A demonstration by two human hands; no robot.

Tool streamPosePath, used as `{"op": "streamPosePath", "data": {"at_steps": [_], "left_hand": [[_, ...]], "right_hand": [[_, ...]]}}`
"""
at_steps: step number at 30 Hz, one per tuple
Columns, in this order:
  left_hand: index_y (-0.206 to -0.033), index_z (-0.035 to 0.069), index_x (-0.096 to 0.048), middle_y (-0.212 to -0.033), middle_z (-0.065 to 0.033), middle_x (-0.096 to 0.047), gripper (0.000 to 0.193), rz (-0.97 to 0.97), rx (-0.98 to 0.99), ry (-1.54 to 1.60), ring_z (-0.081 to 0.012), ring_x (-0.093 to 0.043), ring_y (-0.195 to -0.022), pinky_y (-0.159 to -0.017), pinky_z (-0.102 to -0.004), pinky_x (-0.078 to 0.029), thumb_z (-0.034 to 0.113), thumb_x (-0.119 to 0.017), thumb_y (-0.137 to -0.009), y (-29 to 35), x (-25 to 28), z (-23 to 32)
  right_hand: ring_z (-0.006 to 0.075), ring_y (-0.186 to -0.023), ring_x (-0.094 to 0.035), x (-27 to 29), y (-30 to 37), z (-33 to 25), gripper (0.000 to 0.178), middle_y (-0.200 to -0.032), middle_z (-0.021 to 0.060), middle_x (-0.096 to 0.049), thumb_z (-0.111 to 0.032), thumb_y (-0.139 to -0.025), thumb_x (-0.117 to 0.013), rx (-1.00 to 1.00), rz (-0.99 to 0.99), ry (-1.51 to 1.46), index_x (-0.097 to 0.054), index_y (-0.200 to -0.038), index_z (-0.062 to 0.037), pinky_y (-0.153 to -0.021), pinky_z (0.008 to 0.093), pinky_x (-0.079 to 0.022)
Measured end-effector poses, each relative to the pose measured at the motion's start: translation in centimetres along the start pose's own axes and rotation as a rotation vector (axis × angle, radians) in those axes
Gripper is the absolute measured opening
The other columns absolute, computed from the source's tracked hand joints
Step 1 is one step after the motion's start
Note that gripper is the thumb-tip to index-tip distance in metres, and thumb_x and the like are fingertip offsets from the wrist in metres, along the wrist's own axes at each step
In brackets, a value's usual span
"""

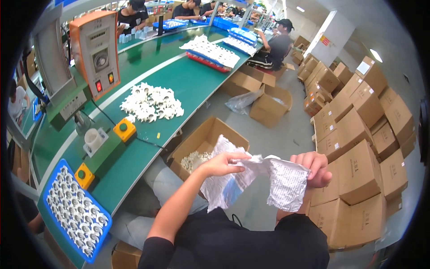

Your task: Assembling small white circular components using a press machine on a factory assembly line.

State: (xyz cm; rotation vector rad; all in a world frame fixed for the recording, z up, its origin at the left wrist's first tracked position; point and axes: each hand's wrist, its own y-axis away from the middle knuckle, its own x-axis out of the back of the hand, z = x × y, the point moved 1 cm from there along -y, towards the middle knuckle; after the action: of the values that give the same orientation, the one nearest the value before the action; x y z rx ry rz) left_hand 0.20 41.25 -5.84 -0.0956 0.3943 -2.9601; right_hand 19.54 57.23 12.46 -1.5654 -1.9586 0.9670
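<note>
a black t-shirt (242, 244) fills the bottom of the view, nearest the camera. past it, both bare hands hold crumpled printed paper (289, 186) out in front of the chest, above the floor. the left hand (224, 163) pinches it near the middle of its upper edge, thumb against fingers; the right hand (316, 168) has its fingers curled in and nips the upper right corner. the paper's long axis runs sideways from hand to hand, with one flap hanging under each; whether it is one sheet or two, i cannot tell.

the relation that counts: the open cardboard carton (204, 134), with small white parts (192, 160) inside, lies ahead and to the left of the paper, so the left hand is much the nearer to it. the paper's left flap overlaps the carton's near right corner in this view; contact cannot be made out. beyond the carton runs the green worktable (192, 107), bearing a loose heap of white molded parts (150, 101).
</note>
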Motion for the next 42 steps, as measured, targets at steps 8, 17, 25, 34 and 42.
{"op": "streamPosePath", "data": {"at_steps": [8, 17, 25, 34, 42], "left_hand": [[-0.109, 0.003, -0.079, -0.13, -0.0116, -0.071, 0.021, 0.584, -0.211, -0.373, -0.0245, -0.07, -0.113, -0.099, -0.0367, -0.054, 0.001, -0.074, -0.089, 7.6, 3.7, 6.1], [-0.108, 0.009, -0.06, -0.106, -0.0157, -0.076, 0.03, 0.86, -0.668, -0.803, -0.0397, -0.072, -0.1, -0.091, -0.052, -0.058, 0.007, -0.074, -0.081, 13.4, 1.2, 17.6], [-0.101, 0.002, -0.057, -0.085, -0.0154, -0.066, 0.034, 0.99, -0.777, -0.911, -0.0309, -0.066, -0.063, -0.053, -0.0394, -0.056, 0.013, -0.078, -0.077, 16.0, -0.5, 18.7], [-0.118, -0.002, -0.059, -0.092, -0.0144, -0.066, 0.037, 1.394, -0.243, -1.182, -0.0227, -0.064, -0.072, -0.06, -0.0334, -0.05, 0.023, -0.078, -0.098, 21.1, -1.2, 21.1], [-0.15, -0.005, -0.049, -0.13, -0.0114, -0.068, 0.075, 1.514, -0.096, -0.009, -0.0161, -0.063, -0.121, -0.108, -0.0355, -0.047, 0.016, -0.086, -0.089, 28.3, -8.3, 18.3]], "right_hand": [[0.0254, -0.07, -0.059, 1.4, -4.1, 4.6, 0.054, -0.084, 0.0141, -0.068, -0.05, -0.097, -0.07, 0.004, -0.107, -0.106, -0.074, -0.084, 0.002, -0.067, 0.0401, -0.043], [0.0328, -0.097, -0.066, 7.3, -3.1, 14.9, 0.068, -0.133, 0.0213, -0.069, -0.058, -0.108, -0.044, 0.035, 0.318, -0.748, -0.056, -0.148, -0.0047, -0.084, 0.0492, -0.054], [0.033, -0.132, -0.06, -8.0, 2.4, 28.2, 0.063, -0.147, 0.0201, -0.06, -0.043, -0.11, -0.049, -0.672, -0.107, -0.668, -0.045, -0.157, -0.0023, -0.116, 0.0469, -0.044], [0.0288, -0.14, -0.054, -17.4, 5.1, 30.4, 0.057, -0.151, 0.0181, -0.058, -0.035, -0.11, -0.053, -1.057, -0.764, -0.816, -0.051, -0.15, 0.0044, -0.118, 0.0433, -0.04], [0.0291, -0.143, -0.051, -16.8, 7.6, 31.3, 0.057, -0.152, 0.0178, -0.057, -0.035, -0.109, -0.054, -1.16, -1.088, -0.94, -0.054, -0.148, 0.0069, -0.118, 0.0425, -0.038]]}}
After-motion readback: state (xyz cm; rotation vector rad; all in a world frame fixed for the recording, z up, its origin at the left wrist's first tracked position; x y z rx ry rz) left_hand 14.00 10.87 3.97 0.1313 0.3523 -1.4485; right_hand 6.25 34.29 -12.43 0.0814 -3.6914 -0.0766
